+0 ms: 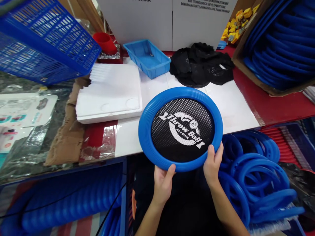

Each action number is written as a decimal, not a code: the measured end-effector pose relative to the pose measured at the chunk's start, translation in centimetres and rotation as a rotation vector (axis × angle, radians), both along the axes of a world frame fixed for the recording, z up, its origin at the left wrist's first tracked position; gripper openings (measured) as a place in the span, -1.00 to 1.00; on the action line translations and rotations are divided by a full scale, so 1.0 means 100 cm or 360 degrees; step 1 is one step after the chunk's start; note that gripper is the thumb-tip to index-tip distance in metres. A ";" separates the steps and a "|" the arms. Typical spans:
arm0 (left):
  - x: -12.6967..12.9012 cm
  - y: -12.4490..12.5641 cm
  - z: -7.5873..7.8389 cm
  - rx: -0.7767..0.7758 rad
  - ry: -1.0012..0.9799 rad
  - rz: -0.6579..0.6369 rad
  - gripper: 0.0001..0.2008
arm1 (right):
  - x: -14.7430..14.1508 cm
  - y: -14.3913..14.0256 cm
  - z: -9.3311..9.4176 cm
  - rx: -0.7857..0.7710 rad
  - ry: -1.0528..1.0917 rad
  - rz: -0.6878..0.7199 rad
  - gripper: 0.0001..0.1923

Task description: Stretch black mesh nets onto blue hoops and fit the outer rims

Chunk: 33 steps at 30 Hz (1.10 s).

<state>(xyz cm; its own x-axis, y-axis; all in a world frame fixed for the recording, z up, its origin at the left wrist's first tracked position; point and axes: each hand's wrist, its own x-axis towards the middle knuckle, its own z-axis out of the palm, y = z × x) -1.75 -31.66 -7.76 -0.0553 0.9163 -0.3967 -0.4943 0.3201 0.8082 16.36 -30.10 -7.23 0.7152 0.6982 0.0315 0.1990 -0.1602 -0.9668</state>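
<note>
A red worktop [290,108] is stretching beyond the grip, bearing black mesh [201,64]. The left hand [163,183] and right hand [213,164] are grasping the blue-rimmed disc [180,129] by its near rim; blue rings [261,158] are lying right of the grip.

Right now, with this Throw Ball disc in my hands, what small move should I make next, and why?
I'd probably flip the disc to check its back: your left hand and right hand hold its rim, and only its printed face shows.
</note>
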 end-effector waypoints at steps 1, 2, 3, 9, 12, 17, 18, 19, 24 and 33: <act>-0.001 0.000 -0.002 0.0008 0.0007 -0.0004 -0.25 | -0.001 0.000 -0.001 0.0004 -0.0010 -0.0018 -0.29; -0.002 0.000 -0.004 0.0014 0.0013 -0.0010 -0.23 | -0.001 -0.001 -0.001 0.0011 -0.0016 -0.0030 -0.28; -0.003 -0.001 -0.006 0.0019 0.0018 -0.0013 -0.21 | -0.002 -0.001 -0.001 0.0022 -0.0018 -0.0039 -0.26; -0.006 -0.011 -0.013 0.0062 -0.0007 -0.0068 -0.24 | -0.006 -0.002 0.002 0.0229 0.0469 -0.0142 -0.25; -0.005 -0.015 -0.012 0.0080 -0.0039 -0.0132 -0.28 | -0.009 -0.005 0.000 0.0303 0.0709 -0.0227 -0.29; -0.003 -0.014 -0.010 0.0102 -0.0052 -0.0146 -0.28 | 0.001 -0.013 -0.004 0.0246 0.1147 -0.0215 -0.35; -0.003 -0.013 -0.010 0.0104 -0.0047 -0.0140 -0.28 | 0.006 -0.014 -0.005 0.0223 0.1198 -0.0216 -0.37; -0.003 -0.013 -0.010 0.0109 -0.0038 -0.0135 -0.28 | 0.013 -0.014 -0.005 0.0203 0.1230 -0.0218 -0.40; -0.007 -0.013 -0.014 0.0149 0.0019 -0.0146 -0.27 | 0.045 -0.010 -0.004 0.0137 0.1283 -0.0138 -0.46; -0.012 -0.009 -0.012 0.0173 0.0070 -0.0184 -0.28 | 0.046 -0.005 -0.005 0.0255 0.0905 -0.0090 -0.64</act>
